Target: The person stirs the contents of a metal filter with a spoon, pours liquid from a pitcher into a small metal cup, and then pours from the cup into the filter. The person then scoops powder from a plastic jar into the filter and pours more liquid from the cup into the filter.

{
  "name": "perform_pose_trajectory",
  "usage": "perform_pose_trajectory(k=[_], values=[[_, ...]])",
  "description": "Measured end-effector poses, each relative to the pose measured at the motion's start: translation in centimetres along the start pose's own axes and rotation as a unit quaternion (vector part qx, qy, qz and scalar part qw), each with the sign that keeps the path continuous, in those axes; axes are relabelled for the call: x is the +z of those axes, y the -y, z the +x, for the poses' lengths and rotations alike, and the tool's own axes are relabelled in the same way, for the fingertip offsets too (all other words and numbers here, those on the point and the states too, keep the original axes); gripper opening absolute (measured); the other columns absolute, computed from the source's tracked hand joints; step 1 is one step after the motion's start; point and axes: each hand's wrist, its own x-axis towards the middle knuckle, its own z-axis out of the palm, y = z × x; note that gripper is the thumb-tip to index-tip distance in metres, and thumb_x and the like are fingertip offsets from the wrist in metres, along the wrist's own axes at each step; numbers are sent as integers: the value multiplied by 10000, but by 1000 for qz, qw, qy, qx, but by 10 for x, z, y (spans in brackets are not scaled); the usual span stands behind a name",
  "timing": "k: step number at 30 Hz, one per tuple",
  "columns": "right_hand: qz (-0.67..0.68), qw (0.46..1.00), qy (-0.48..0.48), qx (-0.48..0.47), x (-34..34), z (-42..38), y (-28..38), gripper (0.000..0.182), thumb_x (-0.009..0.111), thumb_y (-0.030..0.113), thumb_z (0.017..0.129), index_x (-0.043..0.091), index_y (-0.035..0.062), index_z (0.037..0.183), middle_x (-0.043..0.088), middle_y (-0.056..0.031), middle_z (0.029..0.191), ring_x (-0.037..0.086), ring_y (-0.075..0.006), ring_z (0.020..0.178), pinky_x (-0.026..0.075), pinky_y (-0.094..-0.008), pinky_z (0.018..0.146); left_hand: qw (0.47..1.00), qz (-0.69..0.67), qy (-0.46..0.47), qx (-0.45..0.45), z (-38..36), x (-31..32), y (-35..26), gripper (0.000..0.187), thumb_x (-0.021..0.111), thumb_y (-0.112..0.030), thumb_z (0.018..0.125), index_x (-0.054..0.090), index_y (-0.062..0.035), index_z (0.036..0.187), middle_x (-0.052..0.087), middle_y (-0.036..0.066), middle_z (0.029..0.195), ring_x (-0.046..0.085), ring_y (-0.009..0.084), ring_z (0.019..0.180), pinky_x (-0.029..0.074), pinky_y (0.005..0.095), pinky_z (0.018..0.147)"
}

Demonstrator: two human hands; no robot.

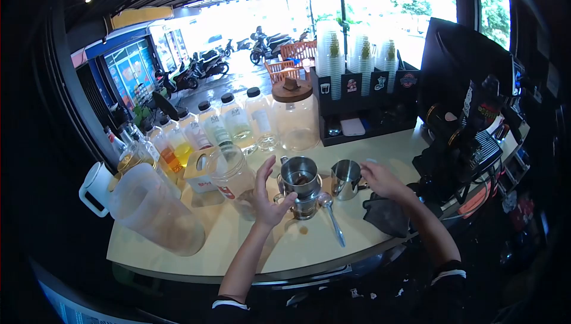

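Note:
Between my hands stands a metal drip filter (301, 178) with dark residue inside, set on top of a cup (304, 207). My left hand (269, 196) is beside it on the left, fingers spread and holding nothing. A steel milk pitcher (345, 181) stands to the right of the filter. My right hand (380, 179) is at the pitcher's right side, near its handle; whether the fingers grip anything is hard to make out. In front of the pitcher lies a metal spoon (333, 223), and a dark cloth (386, 214) is to its right.
At the left are a large clear pitcher (156, 211), a clear jar (233, 175) and a white box (201, 175). Bottles (237, 123) and a wooden-lidded jar (295, 123) line the back. Stacked cups (331, 56) stand on a black rack; dark equipment (455, 139) is at right.

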Motion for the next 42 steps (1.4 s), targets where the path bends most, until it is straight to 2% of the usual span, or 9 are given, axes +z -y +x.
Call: perform_pose_trajectory(k=[3, 5, 8, 12, 14, 18, 27, 30, 42], values=[[21, 1000, 18, -12, 7, -6, -9, 268, 490, 184, 938, 569, -32, 1076, 631, -218, 877, 615, -324, 797, 466, -404, 724, 997, -64, 20, -46, -7, 4, 9, 882, 787, -377, 688, 371, 8, 1364, 464, 174, 1349, 447, 283, 1271, 371, 408, 1048], [28, 994, 55, 85, 3, -9, 2, 252, 502, 189, 956, 576, -40, 1031, 633, -115, 855, 609, -163, 789, 478, -311, 727, 997, -20, 53, -56, -14, 0, 14, 896, 805, -337, 677, 358, 10, 1372, 487, 178, 1324, 479, 277, 1240, 381, 402, 1048], [74, 994, 43, 73, 15, -13, -26, 226, 517, 184, 956, 579, -33, 962, 629, -70, 855, 586, -111, 786, 469, -286, 719, 997, -35, 27, -55, -17, 2, 16, 865, 820, -286, 667, 379, 15, 1348, 518, 170, 1282, 505, 264, 1210, 392, 395, 1042], [128, 991, 10, 33, 31, -22, -42, 238, 556, 217, 933, 563, -19, 899, 622, -93, 774, 578, -145, 715, 461, -307, 665, 997, -36, 14, -70, -19, 5, 13, 811, 820, -268, 669, 414, 11, 1313, 534, 155, 1242, 524, 254, 1183, 408, 391, 1025], [281, 958, 37, 33, 33, -20, -41, 214, 537, 212, 950, 555, 14, 873, 600, -36, 777, 553, -103, 717, 443, -265, 660, 996, -31, 21, -77, -21, 6, 15, 801, 818, -268, 671, 420, 9, 1309, 537, 148, 1234, 530, 251, 1173, 411, 389, 1020], [361, 932, -16, 35, 35, -12, -31, 178, 509, 196, 965, 534, 52, 863, 544, 10, 756, 487, -56, 698, 394, -211, 657, 995, -41, 21, -87, -20, 5, 15, 779, 826, -274, 662, 450, 7, 1283, 557, 133, 1197, 551, 237, 1137, 416, 377, 1013], [386, 921, -44, -18, -18, 24, 31, 148, 551, 168, 956, 509, 55, 871, 526, 30, 748, 470, -35, 686, 384, -208, 616, 992, -63, 37, -99, -23, 5, 20, 773, 840, -267, 641, 475, 9, 1264, 575, 138, 1176, 558, 224, 1123, 416, 366, 1012], [358, 929, -24, -88, -37, 38, 60, 116, 556, 106, 948, 492, 37, 881, 551, 16, 767, 530, -30, 723, 447, -199, 651, 992, -64, 40, -105, -22, 5, 20, 779, 844, -269, 631, 479, 10, 1260, 577, 139, 1174, 560, 226, 1121, 418, 365, 1009], [284, 949, 69, -122, -51, 73, 129, 174, 616, 71, 898, 459, 19, 843, 566, -8, 771, 581, -32, 723, 539, -201, 636, 992, -44, 33, -112, -21, 3, 19, 849, 863, -331, 587, 481, 25, 1256, 586, 151, 1183, 568, 247, 1122, 427, 371, 995]])
